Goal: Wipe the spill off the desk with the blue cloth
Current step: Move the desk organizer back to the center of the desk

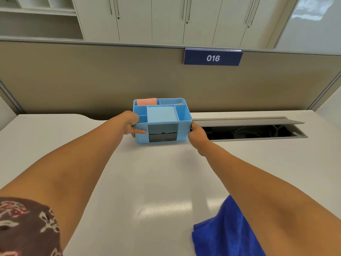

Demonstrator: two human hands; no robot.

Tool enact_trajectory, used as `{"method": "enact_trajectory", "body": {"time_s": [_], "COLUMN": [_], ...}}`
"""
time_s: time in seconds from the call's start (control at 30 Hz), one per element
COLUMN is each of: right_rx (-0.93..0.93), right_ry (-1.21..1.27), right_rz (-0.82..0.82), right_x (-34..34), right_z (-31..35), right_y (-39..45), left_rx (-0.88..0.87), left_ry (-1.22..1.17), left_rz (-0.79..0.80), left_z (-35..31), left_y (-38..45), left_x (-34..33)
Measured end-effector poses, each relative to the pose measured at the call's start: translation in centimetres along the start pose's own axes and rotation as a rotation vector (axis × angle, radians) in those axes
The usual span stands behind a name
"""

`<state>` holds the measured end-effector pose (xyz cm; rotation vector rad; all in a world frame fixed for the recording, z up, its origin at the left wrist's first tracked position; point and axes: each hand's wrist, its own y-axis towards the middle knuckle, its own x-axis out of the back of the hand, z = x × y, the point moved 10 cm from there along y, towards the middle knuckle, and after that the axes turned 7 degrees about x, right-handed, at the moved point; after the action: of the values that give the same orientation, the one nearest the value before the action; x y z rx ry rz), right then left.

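1. Both arms reach across a white bench (147,182) toward a light blue organizer (162,120) standing near the back partition (92,80).
2. The left hand (130,124) clasps the organizer's left side, thumb on its front face; the right hand (197,133) grips the right side, fingers (192,127) wrapped around the corner.
3. A pink pad (146,101) stands in a rear compartment of the organizer.
4. The blue cloth (227,230) lies crumpled at the near right of the bench, partly under the right forearm and well apart from both hands.
5. An open cable tray (258,133) sits just right of the organizer; a sign reading 016 (213,58) hangs above.
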<state>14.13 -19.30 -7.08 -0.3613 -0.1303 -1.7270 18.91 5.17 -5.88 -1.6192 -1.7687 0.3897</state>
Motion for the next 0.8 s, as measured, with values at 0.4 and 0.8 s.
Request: {"method": "enact_trajectory", "body": {"time_s": [0.4,0.8], "right_rx": [0.021,0.055], "right_ry": [-0.032,-0.103], "right_rz": [-0.002,0.009], "right_x": [0.3,0.6], "right_z": [0.5,1.2], "right_y": [-0.3,-0.8], "left_rx": [-0.042,-0.105], "left_ry": [-0.128,-0.197], "left_rz": [-0.017,-0.095], "left_z": [-0.3,0.3], "left_y": [-0.4,-3.0], "left_x": [0.2,0.5]}}
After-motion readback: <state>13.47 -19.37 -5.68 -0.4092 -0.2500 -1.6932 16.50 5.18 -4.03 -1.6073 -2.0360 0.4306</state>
